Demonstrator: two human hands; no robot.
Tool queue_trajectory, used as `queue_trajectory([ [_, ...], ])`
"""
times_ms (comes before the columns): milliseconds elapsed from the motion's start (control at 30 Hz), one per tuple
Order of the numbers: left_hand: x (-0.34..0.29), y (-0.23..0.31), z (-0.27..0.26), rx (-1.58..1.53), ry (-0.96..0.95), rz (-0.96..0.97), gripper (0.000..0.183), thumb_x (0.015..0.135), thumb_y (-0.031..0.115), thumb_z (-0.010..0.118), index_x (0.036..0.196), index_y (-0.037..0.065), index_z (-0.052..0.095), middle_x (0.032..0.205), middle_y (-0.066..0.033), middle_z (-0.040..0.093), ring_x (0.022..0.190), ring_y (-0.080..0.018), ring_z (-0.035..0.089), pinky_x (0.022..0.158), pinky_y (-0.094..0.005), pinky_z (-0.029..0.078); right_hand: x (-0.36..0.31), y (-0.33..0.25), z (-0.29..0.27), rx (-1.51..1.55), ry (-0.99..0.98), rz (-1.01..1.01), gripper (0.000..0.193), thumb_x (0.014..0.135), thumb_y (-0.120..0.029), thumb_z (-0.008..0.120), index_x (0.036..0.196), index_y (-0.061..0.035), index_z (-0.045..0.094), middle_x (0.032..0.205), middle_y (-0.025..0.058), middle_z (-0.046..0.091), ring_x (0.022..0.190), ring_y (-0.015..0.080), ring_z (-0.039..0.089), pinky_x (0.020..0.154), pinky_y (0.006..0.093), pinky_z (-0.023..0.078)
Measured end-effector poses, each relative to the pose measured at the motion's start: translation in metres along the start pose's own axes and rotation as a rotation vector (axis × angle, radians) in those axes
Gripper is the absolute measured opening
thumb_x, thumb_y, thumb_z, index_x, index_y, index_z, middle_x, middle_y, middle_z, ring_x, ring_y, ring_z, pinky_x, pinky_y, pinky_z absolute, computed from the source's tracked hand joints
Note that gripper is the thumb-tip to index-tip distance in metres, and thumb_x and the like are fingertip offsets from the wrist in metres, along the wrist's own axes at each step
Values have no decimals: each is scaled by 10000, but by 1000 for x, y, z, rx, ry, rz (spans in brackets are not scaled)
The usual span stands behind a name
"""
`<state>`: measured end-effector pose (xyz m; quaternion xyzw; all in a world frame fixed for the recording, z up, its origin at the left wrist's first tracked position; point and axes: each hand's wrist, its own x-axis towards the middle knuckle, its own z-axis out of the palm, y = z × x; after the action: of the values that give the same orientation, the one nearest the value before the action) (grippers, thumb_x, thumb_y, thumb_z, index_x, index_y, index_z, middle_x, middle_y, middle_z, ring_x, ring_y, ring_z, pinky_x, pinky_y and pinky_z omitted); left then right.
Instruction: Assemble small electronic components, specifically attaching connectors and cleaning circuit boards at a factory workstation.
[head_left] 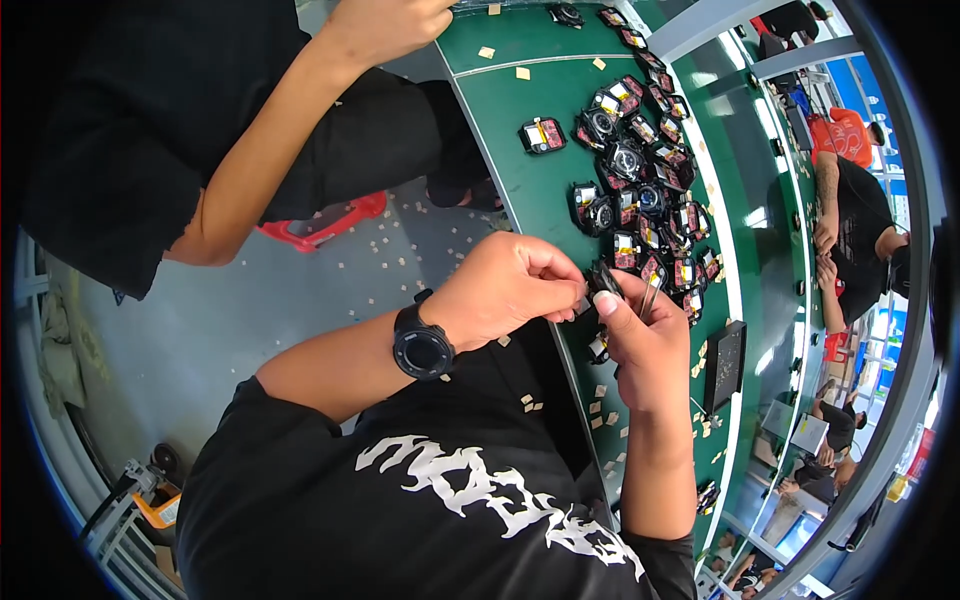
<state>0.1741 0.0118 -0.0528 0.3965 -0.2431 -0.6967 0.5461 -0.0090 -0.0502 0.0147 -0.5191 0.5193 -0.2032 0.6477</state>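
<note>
Handling One Small Dark Piece (pixel 602 284) at a Green Bench (pixel 500 125)

Item, the dark piece: gripped by the right hand (pixel 650 345), just past the bench's near edge, level with the lower end of a cluster of watch units. Its details are too small to tell.

Item, right hand: closed, thumb laid against the piece; slim metal tweezers (pixel 650 296) also sit among the fingers.

Item, left hand (pixel 505 290): thumb and fingertips drawn together just beside the piece (whether they pinch anything, one cannot tell). A black wristwatch (pixel 423 345) is strapped on that wrist.

Item, watch units (pixel 627 163): many, black-cased, crowded together and overlapping; some show round dials, others pink, white and yellow inner faces. One single unit (pixel 543 135) lies apart, toward the near edge.

Item, black tray (pixel 725 365): narrow, to the right of the right hand, beside a white strip (pixel 733 425).

Item, pale chips (pixel 597 407): scattered on the bench, with more on the grey floor (pixel 300 310).

Item, neighbouring person's arm (pixel 270 140): bare, extended at upper left, above a red stool (pixel 325 222).
</note>
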Motion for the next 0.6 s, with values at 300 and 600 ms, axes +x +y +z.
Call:
queue_trajectory([
  [300, -26, -26, -44, -261, -188, -81, 87, 1001, 90, 568, 957, 18, 590, 911, -88, 647, 793, -148, 598, 711, -259, 480, 45, -24, 58, -788, 116, -389, 474, 796, -264, 831, 1156, 14, 697, 683, 149, 668, 622, 273, 683, 599, 381, 523],
  [600, -45, -24, -22, -295, 8, -273, 246, 1052, 215, 509, 945, 14, 602, 823, -86, 625, 682, -148, 533, 581, -257, 391, 65, -13, 68, -1028, 209, -399, 600, 842, -325, 773, 1300, 16, 590, 801, 223, 715, 780, 396, 720, 657, 484, 563],
])
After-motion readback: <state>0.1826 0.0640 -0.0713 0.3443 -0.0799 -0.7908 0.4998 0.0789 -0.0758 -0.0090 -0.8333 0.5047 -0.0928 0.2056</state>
